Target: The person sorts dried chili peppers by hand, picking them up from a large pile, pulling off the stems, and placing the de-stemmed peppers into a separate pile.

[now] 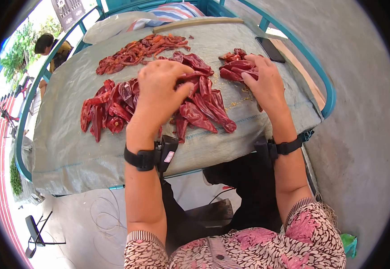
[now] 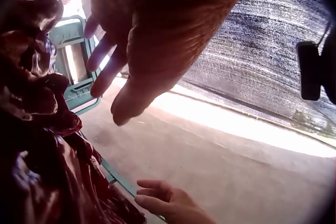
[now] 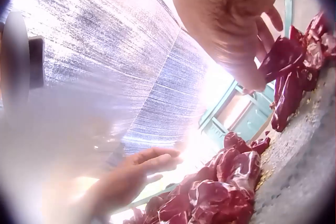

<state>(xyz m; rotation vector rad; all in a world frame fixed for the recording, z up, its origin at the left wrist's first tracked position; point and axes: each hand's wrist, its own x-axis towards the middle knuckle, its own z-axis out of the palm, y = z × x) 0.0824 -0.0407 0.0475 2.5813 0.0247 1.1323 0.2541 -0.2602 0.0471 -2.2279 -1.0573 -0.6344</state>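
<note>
The red peppers (image 1: 109, 105) are wrinkly and shiny, in heaps on the grey sheet (image 1: 65, 139). My left hand (image 1: 159, 92) is over the big heap (image 1: 204, 110), fingers loose, holding nothing. My right hand (image 1: 268, 80) is at the small heap (image 1: 233, 71); I can't tell if it pinches any. The blue-green cart (image 1: 330, 89) holds the sheet, a striped bag (image 1: 179, 12) and a white bag (image 1: 112, 28).

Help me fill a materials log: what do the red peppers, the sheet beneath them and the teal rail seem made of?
Red peppers: probably dried plant flesh, leathery and glossy, from wrinkles and highlights.
Sheet: perhaps woven plastic, low sheen, from its crisp creases.
Teal rail: likely painted metal, smooth, from even colour and rounded bend.
</note>
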